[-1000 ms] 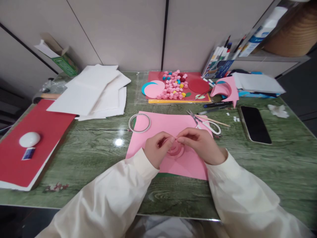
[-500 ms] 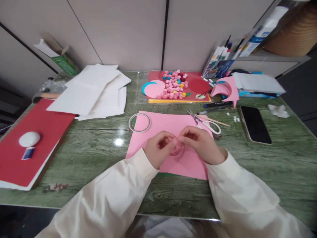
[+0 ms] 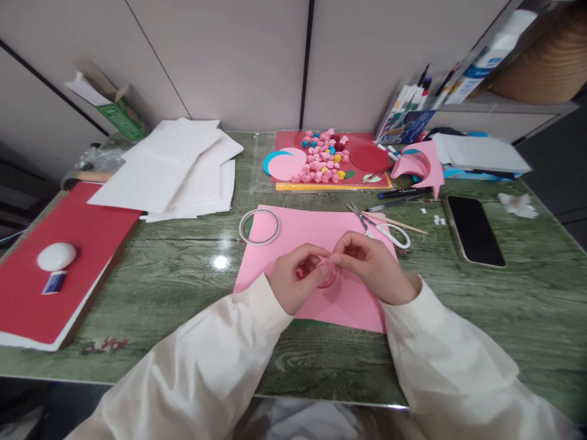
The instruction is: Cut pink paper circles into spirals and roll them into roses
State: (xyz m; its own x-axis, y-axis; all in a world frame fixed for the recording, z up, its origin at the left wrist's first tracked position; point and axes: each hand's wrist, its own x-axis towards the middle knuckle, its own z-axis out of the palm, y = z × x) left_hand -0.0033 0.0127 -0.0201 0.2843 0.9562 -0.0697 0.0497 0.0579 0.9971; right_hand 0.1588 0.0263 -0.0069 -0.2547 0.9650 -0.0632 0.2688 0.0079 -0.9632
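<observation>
Now pink strip (image 3: 329,282) hangs in smaller loop vs 1 s ago, prob. less slack left; L hand (image 3: 296,280) & R hand (image 3: 370,269) both pinch it.

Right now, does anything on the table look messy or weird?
Just a bit untidy: a crumpled white wad lies right of the phone, and tiny white scraps are scattered left of it, like leftover litter. Nothing looks spilled or broken.

A pale wall (image 3: 238,61) is lining the top
A green table (image 3: 174,263) is filling the middle, reflected light (image 3: 221,262) glinting left of centre.
</observation>
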